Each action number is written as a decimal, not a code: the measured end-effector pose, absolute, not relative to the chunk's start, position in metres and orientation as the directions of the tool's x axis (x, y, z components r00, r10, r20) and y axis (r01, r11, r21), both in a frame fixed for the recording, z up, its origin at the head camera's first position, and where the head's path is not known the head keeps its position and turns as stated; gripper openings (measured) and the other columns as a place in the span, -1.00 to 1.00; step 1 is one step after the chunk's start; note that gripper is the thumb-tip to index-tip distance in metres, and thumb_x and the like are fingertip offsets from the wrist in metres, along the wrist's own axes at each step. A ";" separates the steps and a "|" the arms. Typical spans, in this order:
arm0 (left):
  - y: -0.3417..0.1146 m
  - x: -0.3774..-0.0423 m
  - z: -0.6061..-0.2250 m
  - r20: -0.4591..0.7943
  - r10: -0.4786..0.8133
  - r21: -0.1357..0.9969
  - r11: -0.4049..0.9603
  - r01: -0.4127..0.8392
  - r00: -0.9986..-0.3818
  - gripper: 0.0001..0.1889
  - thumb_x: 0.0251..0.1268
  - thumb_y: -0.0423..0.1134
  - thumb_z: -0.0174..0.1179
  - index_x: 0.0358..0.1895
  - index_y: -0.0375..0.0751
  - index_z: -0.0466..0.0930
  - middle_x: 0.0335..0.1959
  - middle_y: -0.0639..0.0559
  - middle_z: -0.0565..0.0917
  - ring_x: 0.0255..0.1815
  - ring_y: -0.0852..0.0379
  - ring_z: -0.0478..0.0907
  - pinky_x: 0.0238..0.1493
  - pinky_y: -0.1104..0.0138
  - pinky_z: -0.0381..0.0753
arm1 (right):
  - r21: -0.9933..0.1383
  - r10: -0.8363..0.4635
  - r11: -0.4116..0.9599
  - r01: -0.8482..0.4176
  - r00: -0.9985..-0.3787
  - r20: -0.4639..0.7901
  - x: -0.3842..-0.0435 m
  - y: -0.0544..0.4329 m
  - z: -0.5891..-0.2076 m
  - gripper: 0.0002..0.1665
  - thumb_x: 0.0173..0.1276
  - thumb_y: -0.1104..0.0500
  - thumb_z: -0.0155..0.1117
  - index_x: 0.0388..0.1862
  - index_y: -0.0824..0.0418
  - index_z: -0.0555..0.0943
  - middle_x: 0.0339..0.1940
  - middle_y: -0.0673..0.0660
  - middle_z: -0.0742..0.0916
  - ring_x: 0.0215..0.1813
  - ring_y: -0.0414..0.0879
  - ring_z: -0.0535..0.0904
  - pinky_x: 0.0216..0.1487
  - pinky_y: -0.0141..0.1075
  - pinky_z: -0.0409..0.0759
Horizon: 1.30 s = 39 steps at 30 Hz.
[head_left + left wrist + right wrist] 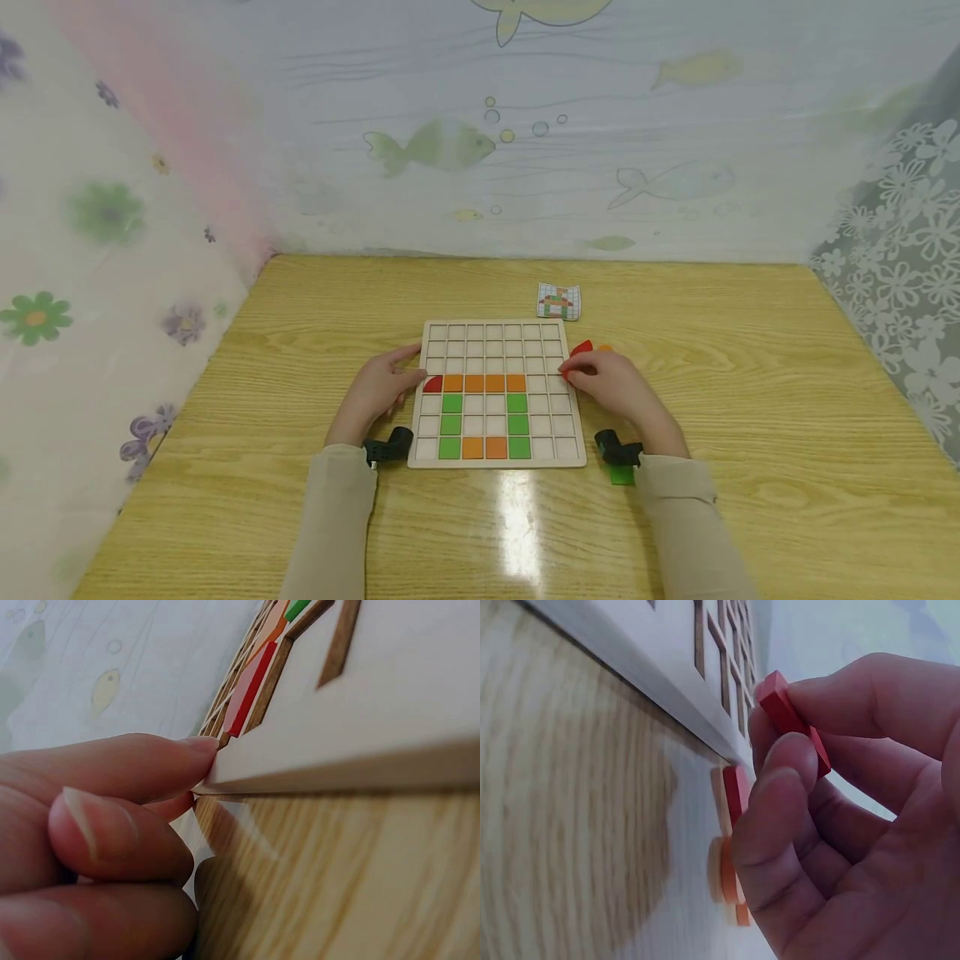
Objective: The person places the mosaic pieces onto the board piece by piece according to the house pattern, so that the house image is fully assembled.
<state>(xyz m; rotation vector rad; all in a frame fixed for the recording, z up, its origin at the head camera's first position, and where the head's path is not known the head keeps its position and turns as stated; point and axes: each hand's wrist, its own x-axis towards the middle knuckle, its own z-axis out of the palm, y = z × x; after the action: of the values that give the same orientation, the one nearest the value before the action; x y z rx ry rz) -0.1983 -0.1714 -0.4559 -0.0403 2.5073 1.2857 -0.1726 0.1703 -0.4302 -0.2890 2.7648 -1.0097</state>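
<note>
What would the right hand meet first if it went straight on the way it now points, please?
Most likely the right edge of the wooden board: the right hand, pinching a red piece, points toward it. Height is hard to judge, so the hand might pass just over.

Right wrist view | right hand (877, 877) pinched a tilted red block (780, 705) between thumb and fingers, above the wooden table (577, 787) | gridded board (652, 667) lay to the left | second red block (736, 793) lay just beside it | orange block (728, 870) sat to that block's right | smaller orange piece (742, 915) showed partly behind the hand
</note>
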 end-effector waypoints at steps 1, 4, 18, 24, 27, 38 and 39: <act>-0.171 -0.198 -0.456 -0.296 0.120 0.786 0.595 -0.170 -0.948 -0.48 0.15 0.00 0.16 0.23 0.28 0.30 -0.79 0.00 0.41 -0.87 0.17 0.22 -0.81 0.29 0.36 | -0.649 -0.242 0.752 -0.114 -0.964 -0.111 -0.172 0.169 -0.430 -0.75 0.26 0.11 0.13 -0.13 0.12 0.64 -0.15 0.08 0.64 -0.15 -0.01 0.47 -0.08 -0.13 0.40; -0.171 -0.198 -0.456 -0.296 0.120 0.784 0.597 -0.170 -0.948 -0.48 0.15 0.00 0.15 0.23 0.28 0.30 -0.79 0.00 0.41 -0.86 0.17 0.22 -0.81 0.29 0.35 | -0.652 -0.235 0.752 -0.097 -0.964 -0.127 -0.171 0.165 -0.428 -0.74 0.26 0.11 0.14 -0.12 0.12 0.64 -0.16 0.07 0.64 -0.17 -0.02 0.47 -0.11 -0.15 0.42; -0.171 -0.198 -0.455 -0.286 0.133 0.801 0.577 -0.161 -0.949 -0.48 0.16 -0.02 0.16 0.23 0.25 0.30 -0.79 0.00 0.41 -0.85 0.17 0.23 -0.80 0.29 0.37 | -0.690 -0.259 0.715 -0.113 -0.960 -0.111 -0.171 0.146 -0.430 -0.78 0.22 0.19 0.17 -0.14 0.07 0.61 -0.26 -0.01 0.63 -0.24 -0.13 0.49 -0.16 -0.22 0.45; -0.172 -0.198 -0.456 -0.291 0.131 0.797 0.581 -0.165 -0.948 -0.48 0.15 -0.01 0.16 0.23 0.27 0.30 -0.79 0.00 0.41 -0.85 0.17 0.23 -0.80 0.28 0.37 | -0.660 -0.276 0.736 -0.150 -0.957 -0.090 -0.169 0.141 -0.428 -0.78 0.25 0.14 0.15 -0.16 0.08 0.65 -0.16 0.00 0.65 -0.10 -0.08 0.50 -0.05 -0.17 0.43; -0.172 -0.198 -0.456 -0.292 0.128 0.797 0.581 -0.167 -0.948 -0.48 0.15 0.00 0.15 0.23 0.28 0.30 -0.79 0.00 0.41 -0.85 0.17 0.24 -0.80 0.28 0.37 | -0.664 -0.268 0.732 -0.152 -0.960 -0.076 -0.169 0.137 -0.427 -0.80 0.25 0.15 0.17 -0.18 0.08 0.67 -0.17 0.00 0.66 -0.06 -0.07 0.50 -0.03 -0.15 0.43; -0.173 -0.198 -0.457 -0.294 0.134 0.818 0.548 -0.177 -0.946 -0.49 0.14 -0.01 0.17 0.21 0.29 0.32 -0.81 -0.01 0.39 -0.87 0.15 0.21 -0.82 0.32 0.30 | -0.714 -0.162 0.699 -0.031 -0.980 -0.116 -0.167 0.128 -0.434 -0.86 0.23 0.15 0.19 -0.25 0.08 0.64 -0.34 -0.01 0.64 -0.40 -0.15 0.50 -0.33 -0.29 0.46; -0.173 -0.198 -0.457 -0.291 0.135 0.819 0.547 -0.174 -0.947 -0.49 0.14 0.00 0.17 0.21 0.29 0.32 -0.81 -0.01 0.39 -0.88 0.15 0.21 -0.83 0.32 0.30 | -0.721 -0.160 0.692 -0.032 -0.981 -0.110 -0.168 0.127 -0.435 -0.86 0.23 0.16 0.19 -0.25 0.10 0.64 -0.36 0.00 0.64 -0.43 -0.15 0.50 -0.35 -0.29 0.47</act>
<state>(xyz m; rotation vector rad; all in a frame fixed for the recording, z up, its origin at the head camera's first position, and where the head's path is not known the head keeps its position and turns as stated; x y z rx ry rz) -0.1978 -0.1728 -0.4574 -0.0325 2.4659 1.3583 -0.1679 0.1272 -0.4347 -0.1568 2.7366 -1.1613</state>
